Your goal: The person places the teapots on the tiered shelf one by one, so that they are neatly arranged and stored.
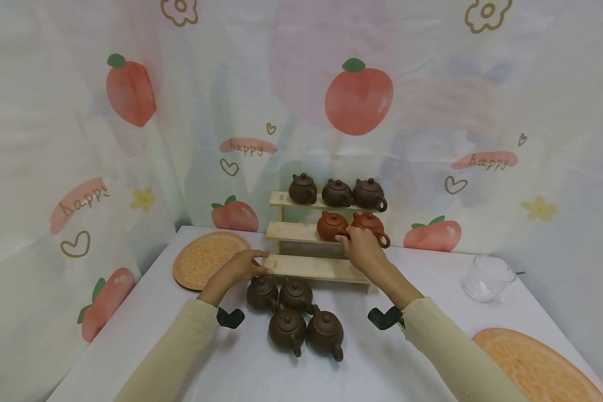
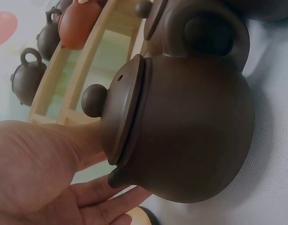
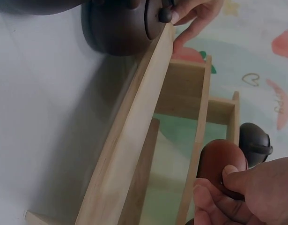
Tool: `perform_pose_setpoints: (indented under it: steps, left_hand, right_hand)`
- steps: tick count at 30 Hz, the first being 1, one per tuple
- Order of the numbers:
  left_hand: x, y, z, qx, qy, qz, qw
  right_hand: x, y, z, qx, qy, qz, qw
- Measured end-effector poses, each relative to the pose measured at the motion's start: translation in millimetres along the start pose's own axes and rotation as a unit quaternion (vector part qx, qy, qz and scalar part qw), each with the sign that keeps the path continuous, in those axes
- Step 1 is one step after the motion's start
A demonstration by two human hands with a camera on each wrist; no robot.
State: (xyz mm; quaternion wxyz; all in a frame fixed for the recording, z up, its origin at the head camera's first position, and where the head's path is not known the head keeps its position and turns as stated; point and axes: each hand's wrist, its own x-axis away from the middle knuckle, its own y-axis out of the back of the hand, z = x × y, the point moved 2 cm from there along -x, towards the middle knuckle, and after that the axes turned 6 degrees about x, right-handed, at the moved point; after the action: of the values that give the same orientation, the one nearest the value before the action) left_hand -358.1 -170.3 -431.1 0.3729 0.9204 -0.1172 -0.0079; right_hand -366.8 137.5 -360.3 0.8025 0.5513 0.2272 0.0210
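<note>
Backdrop: peach-print curtain behind a white counter (image 1: 412, 340).
Right grip: right hand (image 1: 363, 249) pinches the red-brown teapot (image 1: 332, 225) on the middle step of the wooden rack (image 1: 311, 268) at the counter's far edge.
Left grip: left hand (image 1: 241, 267), fingers straight, touches the rack's lowest step, left end.
Nearest: dark teapots (image 1: 296, 319) just in front of the rack.
</note>
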Motion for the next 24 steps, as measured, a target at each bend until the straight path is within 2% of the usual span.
perform_pose_setpoints:
  steps: [19,24]
  left_hand:
    - [0.6,-0.5,-2.3,-0.003,0.006,0.001,1.0]
    - [1.6,-0.3,-2.5,-0.008,0.01,0.0,0.9999]
  right_hand:
    - [-3.5,1.7,-4.1,-0.01,-0.028,0.024,0.999]
    - [1.6,0.7,-7.9,-0.017,-0.052,0.052,0.997]
